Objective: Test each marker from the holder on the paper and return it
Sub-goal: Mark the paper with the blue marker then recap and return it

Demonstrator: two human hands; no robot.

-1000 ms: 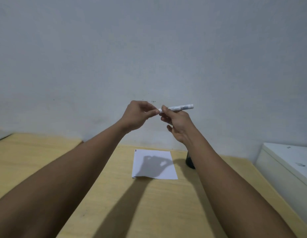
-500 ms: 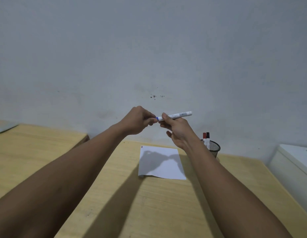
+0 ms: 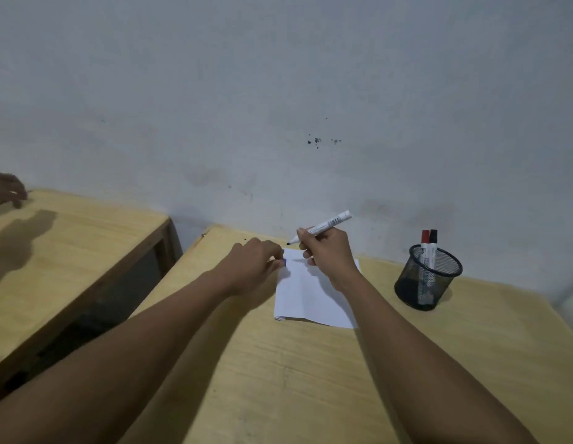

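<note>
My right hand (image 3: 327, 254) grips a white marker (image 3: 327, 225) with its cap off, dark tip pointing down-left just above the far edge of the white paper (image 3: 311, 299). My left hand (image 3: 253, 267) rests at the paper's far left corner, fingers closed around the blue cap (image 3: 284, 263). The sheet lies flat on the wooden table (image 3: 343, 379). To the right stands a black mesh holder (image 3: 427, 277) with a red-capped marker (image 3: 425, 241) and a black-capped marker (image 3: 433, 241) upright in it.
A second wooden table (image 3: 70, 251) stands to the left across a dark gap. Another person's hand (image 3: 6, 189) shows at its far left edge. A grey wall (image 3: 278, 91) rises right behind both tables.
Both hands came down from in front of the wall to the paper. The cap came off the marker and stayed in my left hand. The view tilted down, showing the holder.
</note>
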